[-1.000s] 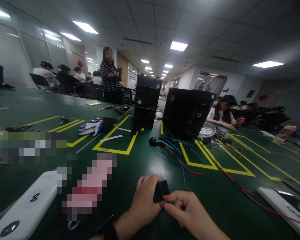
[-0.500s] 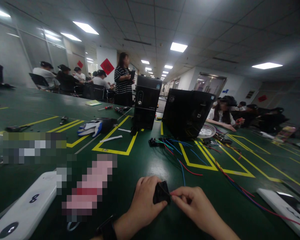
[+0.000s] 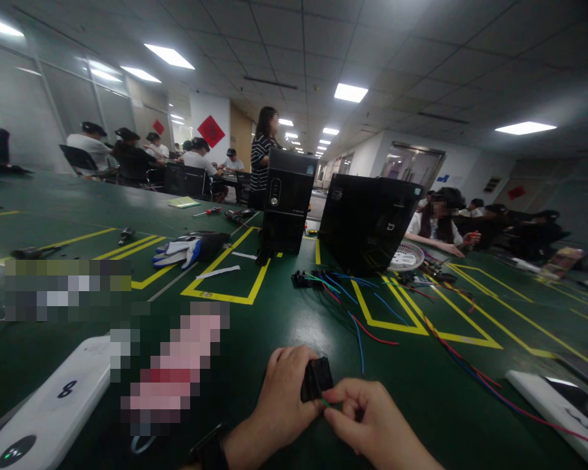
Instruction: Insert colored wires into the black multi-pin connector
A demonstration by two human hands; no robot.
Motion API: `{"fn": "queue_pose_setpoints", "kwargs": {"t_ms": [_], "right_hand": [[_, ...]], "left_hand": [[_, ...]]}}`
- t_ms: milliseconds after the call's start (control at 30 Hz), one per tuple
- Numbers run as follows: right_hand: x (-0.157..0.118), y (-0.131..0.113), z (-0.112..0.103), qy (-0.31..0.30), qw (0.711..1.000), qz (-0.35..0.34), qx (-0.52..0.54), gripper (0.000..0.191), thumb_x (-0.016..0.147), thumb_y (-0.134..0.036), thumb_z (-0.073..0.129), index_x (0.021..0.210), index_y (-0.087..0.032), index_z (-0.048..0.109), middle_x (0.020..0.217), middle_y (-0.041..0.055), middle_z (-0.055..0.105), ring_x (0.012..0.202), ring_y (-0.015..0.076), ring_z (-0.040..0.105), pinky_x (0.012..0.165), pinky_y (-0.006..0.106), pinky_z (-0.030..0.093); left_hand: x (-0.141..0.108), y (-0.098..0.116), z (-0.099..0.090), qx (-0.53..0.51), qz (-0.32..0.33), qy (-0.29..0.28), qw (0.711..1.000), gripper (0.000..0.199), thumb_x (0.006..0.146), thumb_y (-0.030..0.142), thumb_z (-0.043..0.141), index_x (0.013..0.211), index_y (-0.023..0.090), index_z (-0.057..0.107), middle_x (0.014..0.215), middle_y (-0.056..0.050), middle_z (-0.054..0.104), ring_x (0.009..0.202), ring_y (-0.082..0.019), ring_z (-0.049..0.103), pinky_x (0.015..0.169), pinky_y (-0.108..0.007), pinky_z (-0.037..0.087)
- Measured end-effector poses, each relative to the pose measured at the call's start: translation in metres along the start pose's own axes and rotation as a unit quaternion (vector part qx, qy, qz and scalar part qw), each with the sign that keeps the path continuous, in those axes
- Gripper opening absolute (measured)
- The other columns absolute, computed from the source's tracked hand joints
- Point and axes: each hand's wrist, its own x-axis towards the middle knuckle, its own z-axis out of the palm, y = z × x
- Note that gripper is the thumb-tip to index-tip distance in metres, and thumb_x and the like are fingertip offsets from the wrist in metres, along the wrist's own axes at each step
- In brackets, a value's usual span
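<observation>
Near the table's front edge, my left hand (image 3: pixel 285 396) is closed around a small black block (image 3: pixel 317 378), gripping it from the left. My right hand (image 3: pixel 365 412) pinches a thin green wire (image 3: pixel 326 403) at the block's lower right edge, its fingertips close to my left thumb. Whether the wire's end enters the block cannot be made out. Beyond my hands, another black part (image 3: pixel 302 279) lies on the table with blue, green and red wires (image 3: pixel 345 307) spreading from it to the right.
Two black computer cases (image 3: pixel 289 202) stand ahead. A glove (image 3: pixel 179 251) and a pink item (image 3: pixel 183 365) lie left. White devices (image 3: pixel 53 405) flank both sides; long wires run right. A person sits at the right behind a white basket (image 3: pixel 406 256).
My right hand has moved slightly down and left, and the green wire shows more clearly in its pinch. The standing person in stripes has moved right, partly behind the computer case.
</observation>
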Motion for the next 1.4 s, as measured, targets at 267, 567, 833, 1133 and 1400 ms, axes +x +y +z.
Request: {"fn": "queue_pose_setpoints", "kwargs": {"t_ms": [267,567,833,1133,1400], "right_hand": [[-0.002,-0.007,-0.010,0.110,0.969,-0.091,-0.203,0.022,0.078,-0.025,0.052,0.079,-0.021,0.074,0.047,-0.0040,0.049,0.044,0.0117,0.047,0.048,0.022,0.029],[-0.003,-0.003,-0.021,0.042,0.979,-0.036,-0.196,0.019,0.076,-0.027,0.056,0.076,-0.021,0.073,0.051,-0.0019,0.058,0.048,0.0132,0.053,0.048,0.022,0.031],[-0.002,-0.002,-0.001,-0.019,0.997,0.044,0.061,0.024,0.073,-0.033,0.057,0.084,-0.013,0.063,0.044,-0.0087,0.045,0.036,0.0070,0.039,0.039,0.018,0.027],[-0.004,-0.006,-0.007,0.097,0.988,-0.056,-0.109,0.023,0.078,-0.029,0.053,0.074,-0.017,0.072,0.044,-0.0054,0.044,0.042,0.0099,0.041,0.046,0.021,0.030],[-0.004,-0.006,-0.021,0.091,0.969,-0.051,-0.225,0.019,0.076,-0.027,0.055,0.075,-0.022,0.074,0.050,-0.0023,0.056,0.047,0.0126,0.051,0.048,0.022,0.030]], "left_hand": [[0.000,-0.001,0.001,-0.002,-0.002,0.004,1.000,0.031,0.063,0.021,0.069,0.090,0.024,0.054,0.091,0.001,0.059,0.090,-0.023,0.051,0.084,-0.035,0.032],[0.000,0.002,-0.002,0.002,0.003,-0.008,1.000,0.032,0.063,0.020,0.069,0.091,0.025,0.054,0.092,0.001,0.059,0.090,-0.023,0.050,0.085,-0.036,0.032],[0.000,0.001,-0.001,0.007,0.005,-0.012,1.000,0.032,0.062,0.018,0.066,0.091,0.024,0.053,0.093,-0.001,0.059,0.090,-0.024,0.050,0.085,-0.037,0.032],[0.001,0.001,-0.003,-0.008,0.009,-0.018,1.000,0.032,0.064,0.020,0.068,0.092,0.024,0.054,0.094,0.000,0.059,0.092,-0.024,0.050,0.087,-0.036,0.031],[0.000,0.000,-0.002,-0.008,0.013,-0.013,1.000,0.035,0.062,0.018,0.069,0.093,0.025,0.054,0.094,0.001,0.059,0.092,-0.023,0.050,0.084,-0.035,0.031]]}}
